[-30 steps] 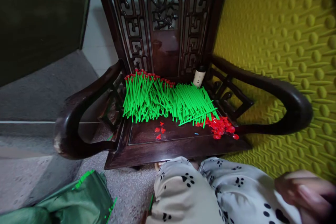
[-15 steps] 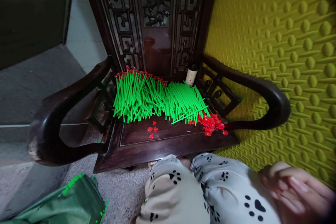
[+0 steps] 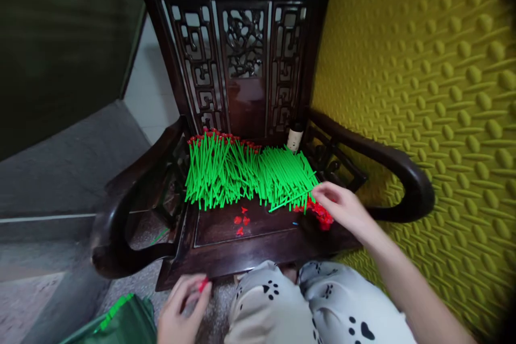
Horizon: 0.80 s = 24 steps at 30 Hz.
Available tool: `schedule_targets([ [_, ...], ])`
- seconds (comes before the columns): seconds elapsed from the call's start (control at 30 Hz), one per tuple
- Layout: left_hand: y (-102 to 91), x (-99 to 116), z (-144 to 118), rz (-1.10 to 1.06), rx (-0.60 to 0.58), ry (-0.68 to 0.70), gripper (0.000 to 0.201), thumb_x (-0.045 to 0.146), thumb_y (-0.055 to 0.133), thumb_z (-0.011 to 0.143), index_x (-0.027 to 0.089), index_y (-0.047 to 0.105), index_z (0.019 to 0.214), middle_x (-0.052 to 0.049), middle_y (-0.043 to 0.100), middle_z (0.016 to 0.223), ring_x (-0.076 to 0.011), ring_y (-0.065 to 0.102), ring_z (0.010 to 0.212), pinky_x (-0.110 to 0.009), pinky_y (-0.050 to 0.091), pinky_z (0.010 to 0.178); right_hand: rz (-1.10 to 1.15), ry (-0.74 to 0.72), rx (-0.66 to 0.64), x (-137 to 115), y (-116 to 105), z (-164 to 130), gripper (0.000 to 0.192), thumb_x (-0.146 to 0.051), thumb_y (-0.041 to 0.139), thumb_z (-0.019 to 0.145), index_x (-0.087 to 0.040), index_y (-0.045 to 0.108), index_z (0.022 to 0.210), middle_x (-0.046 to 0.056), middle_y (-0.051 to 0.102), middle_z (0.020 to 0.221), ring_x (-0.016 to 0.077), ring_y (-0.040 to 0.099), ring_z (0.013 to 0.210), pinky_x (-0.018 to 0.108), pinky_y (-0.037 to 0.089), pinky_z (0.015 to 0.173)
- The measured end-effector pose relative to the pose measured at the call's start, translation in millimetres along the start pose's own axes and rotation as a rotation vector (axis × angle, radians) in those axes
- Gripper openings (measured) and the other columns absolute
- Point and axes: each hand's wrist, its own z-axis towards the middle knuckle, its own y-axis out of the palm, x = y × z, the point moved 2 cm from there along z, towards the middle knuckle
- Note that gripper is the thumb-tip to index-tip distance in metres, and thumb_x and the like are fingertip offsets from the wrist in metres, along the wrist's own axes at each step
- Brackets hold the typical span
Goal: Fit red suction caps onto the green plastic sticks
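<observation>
My left hand point(image 3: 185, 305), low in front of the chair, pinches a small red plastic piece point(image 3: 203, 284) between thumb and fingers. My right hand point(image 3: 336, 203) reaches over the seat's right side. Its fingertips are closed at the right end of a thin green plastic stick point(image 3: 291, 200) that lies slantwise across the others. Beneath that hand is a heap of red plastic pieces point(image 3: 320, 214), partly covered. Many bare green sticks point(image 3: 284, 172) lie at the right of the seat. Left of them is a pile of green sticks point(image 3: 213, 172) with red tips at the back.
The dark wooden chair point(image 3: 253, 258) has curved armrests and a carved back. A few loose red pieces point(image 3: 238, 220) and a blue bit point(image 3: 295, 223) lie on its seat. A pale bottle point(image 3: 294, 138) stands behind. A yellow textured wall point(image 3: 455, 118) rises right; a green bag point(image 3: 124, 322) sits lower left.
My right hand has moved from the lower right up to the sticks on the seat. My left hand has come into view with a red piece. The view has tilted upward.
</observation>
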Motion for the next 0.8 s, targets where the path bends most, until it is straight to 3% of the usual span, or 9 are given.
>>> schedule_targets([
  [0.07, 19.7, 13, 39, 0.037, -0.036, 0.137, 0.027, 0.043, 0.061, 0.081, 0.019, 0.065, 0.091, -0.004, 0.063, 0.086, -0.0173, 0.064, 0.077, -0.027, 0.057, 0.070, -0.114, 0.025, -0.034, -14, 23, 49, 0.017, -0.025, 0.049, 0.086, -0.019, 0.064, 0.090, 0.006, 0.069, 0.096, 0.0185, 0.064, 0.092, 0.028, 0.047, 0.082],
  [0.13, 45.1, 19, 72, 0.077, -0.093, 0.184, 0.024, 0.039, 0.054, 0.085, 0.019, 0.064, 0.095, -0.003, 0.061, 0.084, -0.0166, 0.063, 0.078, -0.027, 0.057, 0.070, -0.211, 0.067, -0.069, -27, 51, 84, 0.016, -0.026, 0.056, 0.085, -0.016, 0.066, 0.090, 0.010, 0.069, 0.094, 0.0224, 0.064, 0.092, 0.034, 0.048, 0.081],
  [0.23, 75.9, 15, 105, 0.103, -0.102, 0.208, 0.021, 0.034, 0.054, 0.084, 0.018, 0.064, 0.094, -0.003, 0.059, 0.081, -0.0171, 0.063, 0.076, -0.028, 0.056, 0.069, -0.339, 0.132, -0.090, -41, 87, 111, 0.026, -0.034, 0.060, 0.087, -0.014, 0.062, 0.103, 0.010, 0.065, 0.105, 0.0232, 0.062, 0.096, 0.044, 0.049, 0.085],
  [0.3, 85.7, 7, 114, 0.130, -0.097, 0.219, 0.018, 0.029, 0.055, 0.081, 0.018, 0.065, 0.092, -0.003, 0.060, 0.079, -0.0186, 0.063, 0.074, -0.033, 0.056, 0.071, -0.388, 0.157, -0.089, -47, 103, 119, 0.032, -0.036, 0.058, 0.088, -0.015, 0.058, 0.112, 0.009, 0.062, 0.112, 0.0231, 0.061, 0.099, 0.046, 0.049, 0.086],
  [0.43, 86.9, -4, 110, 0.155, -0.064, 0.268, 0.026, 0.024, 0.054, 0.080, 0.020, 0.064, 0.103, -0.008, 0.061, 0.102, -0.0259, 0.060, 0.098, -0.044, 0.052, 0.085, -0.424, 0.195, -0.099, -47, 120, 130, 0.034, -0.036, 0.057, 0.089, -0.015, 0.056, 0.116, 0.009, 0.060, 0.116, 0.0232, 0.060, 0.100, 0.045, 0.050, 0.086],
  [0.53, 86.0, -6, 104, 0.129, -0.031, 0.317, 0.030, 0.025, 0.054, 0.079, 0.021, 0.063, 0.108, -0.010, 0.052, 0.124, -0.0277, 0.051, 0.117, -0.047, 0.043, 0.099, -0.416, 0.224, -0.127, -46, 128, 135, 0.029, -0.033, 0.058, 0.089, -0.015, 0.058, 0.113, 0.008, 0.060, 0.115, 0.0224, 0.060, 0.099, 0.043, 0.051, 0.084],
  [0.67, 82.3, -9, 103, 0.055, 0.058, 0.307, 0.027, 0.024, 0.049, 0.081, 0.019, 0.064, 0.103, -0.013, 0.050, 0.123, -0.0288, 0.050, 0.117, -0.049, 0.040, 0.100, -0.364, 0.252, -0.127, -49, 131, 135, 0.029, -0.031, 0.057, 0.090, -0.015, 0.057, 0.114, 0.009, 0.059, 0.116, 0.0227, 0.060, 0.100, 0.043, 0.051, 0.084],
  [0.8, 68.2, -5, 100, -0.075, 0.134, 0.247, 0.023, 0.029, 0.051, 0.079, 0.019, 0.066, 0.093, -0.013, 0.053, 0.115, -0.0300, 0.053, 0.110, -0.051, 0.039, 0.099, -0.262, 0.266, -0.131, -54, 116, 132, 0.030, -0.031, 0.057, 0.090, -0.016, 0.056, 0.116, 0.009, 0.059, 0.117, 0.0226, 0.060, 0.099, 0.043, 0.052, 0.083],
])
